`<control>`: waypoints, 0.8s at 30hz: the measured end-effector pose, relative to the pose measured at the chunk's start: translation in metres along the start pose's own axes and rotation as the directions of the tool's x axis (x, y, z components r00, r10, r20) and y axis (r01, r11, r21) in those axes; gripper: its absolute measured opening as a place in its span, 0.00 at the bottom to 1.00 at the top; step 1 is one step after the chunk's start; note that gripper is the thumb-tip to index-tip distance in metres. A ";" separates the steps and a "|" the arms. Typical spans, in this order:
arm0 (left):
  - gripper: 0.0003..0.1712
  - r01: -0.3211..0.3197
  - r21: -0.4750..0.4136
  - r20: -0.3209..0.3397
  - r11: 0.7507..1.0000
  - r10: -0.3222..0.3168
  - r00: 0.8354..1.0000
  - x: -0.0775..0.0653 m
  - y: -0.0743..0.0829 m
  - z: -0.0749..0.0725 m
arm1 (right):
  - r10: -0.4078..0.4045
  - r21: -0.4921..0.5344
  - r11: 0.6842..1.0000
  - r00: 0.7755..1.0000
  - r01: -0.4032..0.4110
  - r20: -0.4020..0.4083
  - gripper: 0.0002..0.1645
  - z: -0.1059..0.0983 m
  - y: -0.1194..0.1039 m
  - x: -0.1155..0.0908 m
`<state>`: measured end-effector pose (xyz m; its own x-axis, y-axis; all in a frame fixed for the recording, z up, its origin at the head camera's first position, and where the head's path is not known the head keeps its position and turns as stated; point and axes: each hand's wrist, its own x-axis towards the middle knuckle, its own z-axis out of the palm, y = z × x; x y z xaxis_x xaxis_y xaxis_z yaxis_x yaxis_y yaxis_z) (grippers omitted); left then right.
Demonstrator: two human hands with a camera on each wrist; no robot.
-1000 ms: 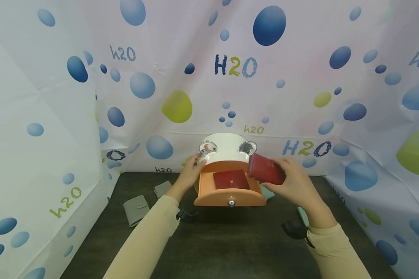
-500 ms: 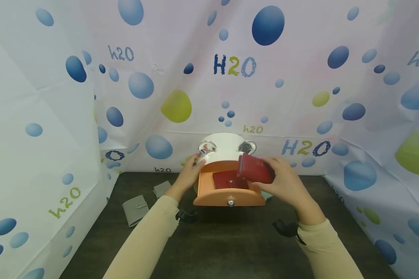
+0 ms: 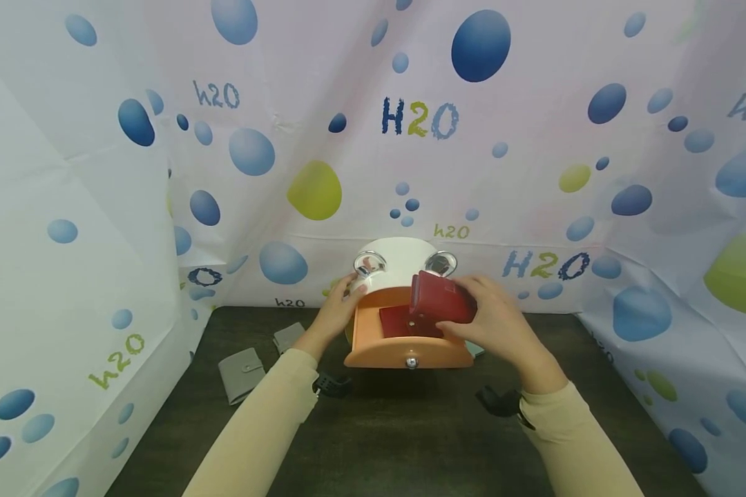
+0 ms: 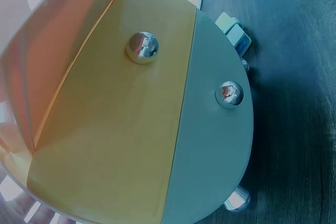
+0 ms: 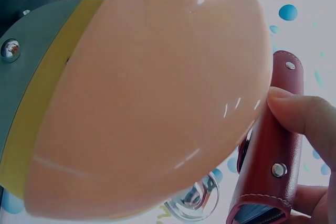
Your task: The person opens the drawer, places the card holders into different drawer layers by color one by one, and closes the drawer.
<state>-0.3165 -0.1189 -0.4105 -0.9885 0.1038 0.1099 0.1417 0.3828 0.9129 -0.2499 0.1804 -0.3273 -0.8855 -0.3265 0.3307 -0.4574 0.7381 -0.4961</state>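
Observation:
A white rounded mini drawer cabinet (image 3: 400,257) with two chrome rings stands at the back of the table. Its orange top drawer (image 3: 379,351) is pulled out, and a red snap wallet (image 3: 393,322) lies inside. My left hand (image 3: 338,307) grips the cabinet's left side, thumb toward the front. Between the thumb and fingers of my right hand (image 3: 494,321) is a red card holder (image 3: 438,297), held tilted over the drawer's right part, overlapping the lying wallet. In the right wrist view, the card holder (image 5: 278,145) shows snaps and clear sleeves at its end.
Below the orange drawer, a yellow drawer (image 4: 115,114) and a grey-green drawer (image 4: 210,145) are closed, each with a chrome knob. Grey wallets (image 3: 241,375) lie left on the dark table (image 3: 398,442). A pale green item (image 3: 474,349) shows right of the cabinet.
My right hand has moved left with the red card holder, from beside the cabinet to over the open drawer. My left hand has stayed in place on the cabinet.

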 end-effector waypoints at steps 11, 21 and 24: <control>0.38 0.003 0.011 0.001 1.000 -0.003 1.000 0.000 0.000 0.000 | 0.016 0.002 1.000 0.998 -0.017 0.055 0.48 0.002 -0.009 0.010; 0.37 0.004 0.010 0.005 1.000 -0.004 1.000 0.001 -0.001 0.000 | -0.031 -0.013 0.999 0.997 0.032 0.064 0.49 0.005 -0.011 0.018; 0.37 0.000 0.004 0.004 1.000 0.000 1.000 0.002 -0.002 0.000 | -0.039 -0.015 0.999 0.997 0.040 0.073 0.50 0.007 -0.011 0.019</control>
<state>-0.3182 -0.1195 -0.4117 -0.9884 0.1072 0.1080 0.1415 0.3868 0.9112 -0.2624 0.1618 -0.3204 -0.8706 -0.3971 0.2905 -0.4913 0.7332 -0.4702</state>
